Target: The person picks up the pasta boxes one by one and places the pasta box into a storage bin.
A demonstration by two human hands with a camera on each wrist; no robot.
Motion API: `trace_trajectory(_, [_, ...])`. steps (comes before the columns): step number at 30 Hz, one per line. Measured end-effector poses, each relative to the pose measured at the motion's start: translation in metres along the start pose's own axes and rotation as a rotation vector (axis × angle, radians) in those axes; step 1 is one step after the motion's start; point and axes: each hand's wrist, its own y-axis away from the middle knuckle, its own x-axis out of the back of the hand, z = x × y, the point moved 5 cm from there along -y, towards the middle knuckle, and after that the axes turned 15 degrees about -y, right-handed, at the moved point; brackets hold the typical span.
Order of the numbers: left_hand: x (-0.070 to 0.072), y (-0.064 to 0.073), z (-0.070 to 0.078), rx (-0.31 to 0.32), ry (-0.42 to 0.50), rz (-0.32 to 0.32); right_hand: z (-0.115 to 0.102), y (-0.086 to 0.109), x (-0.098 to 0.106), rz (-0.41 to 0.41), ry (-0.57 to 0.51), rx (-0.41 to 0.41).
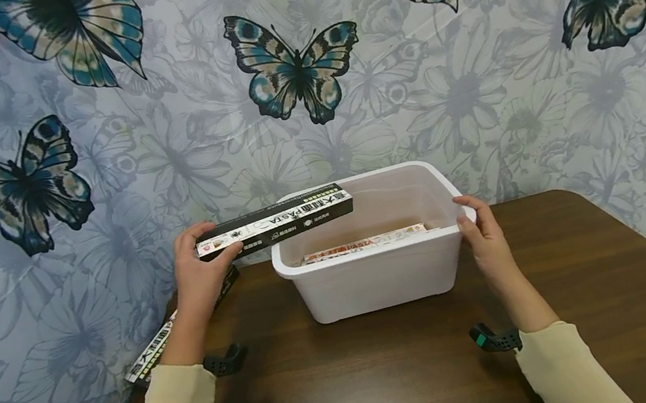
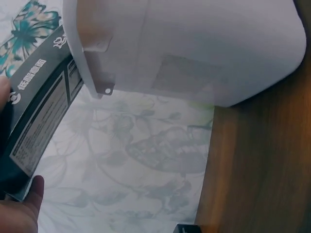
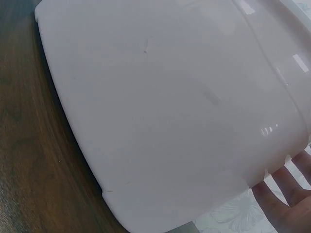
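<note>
In the head view my left hand point(image 1: 200, 274) grips one end of a long black and white pasta box point(image 1: 294, 220). The box's far end is over the left rim of a white plastic bin point(image 1: 380, 280). My right hand point(image 1: 484, 239) holds the bin's right rim, with its fingers on the outer side and the thumb near the rim's front corner. Inside the bin lies a box with white and reddish print point(image 1: 368, 244), mostly hidden by the front wall. The left wrist view shows the dark side of the pasta box point(image 2: 41, 102) against the bin's edge.
Another black box point(image 1: 158, 344) lies on the left side of the brown wooden table point(image 1: 357, 379), partly behind my left forearm. A wall covering with butterflies point(image 1: 299, 71) stands close behind the table. Black bands are on both wrists.
</note>
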Motion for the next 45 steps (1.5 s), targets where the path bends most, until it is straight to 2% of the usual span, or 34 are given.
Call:
trace_trajectory(5, [-0.008, -0.003, -0.001, 0.073, 0.105, -0.022, -0.001, -0.001, -0.001, -0.006, -0.002, 0.001])
trace_trajectory(9, [-0.016, -0.006, 0.004, 0.064, 0.119, -0.048, -0.001, -0.001, -0.002, -0.005, -0.005, -0.002])
trace_trajectory(20, [-0.033, -0.019, 0.029, -0.101, 0.042, -0.113, -0.001, 0.000, -0.002, 0.006, -0.001, -0.003])
trace_trajectory(24, [-0.042, -0.020, 0.038, -0.152, 0.002, -0.176, -0.002, 0.000, -0.001, 0.005, -0.004, 0.004])
trace_trajectory(28, [-0.052, -0.019, 0.050, -0.243, -0.050, -0.246, -0.002, 0.000, -0.001, 0.008, -0.009, 0.010])
trace_trajectory(31, [-0.061, -0.019, 0.055, -0.289, -0.083, -0.283, -0.001, 0.000, 0.000, 0.012, -0.010, 0.009])
trace_trajectory(34, [-0.069, -0.020, 0.054, -0.269, -0.077, -0.315, 0.001, 0.001, 0.000, 0.010, -0.007, 0.002])
trace_trajectory(40, [-0.082, -0.026, 0.049, -0.133, 0.013, -0.360, 0.002, 0.000, 0.001, 0.006, -0.003, 0.003])
trace_trajectory(45, [-0.088, -0.033, 0.047, -0.070, 0.079, -0.370, 0.001, 0.000, 0.000, -0.001, -0.003, 0.004])
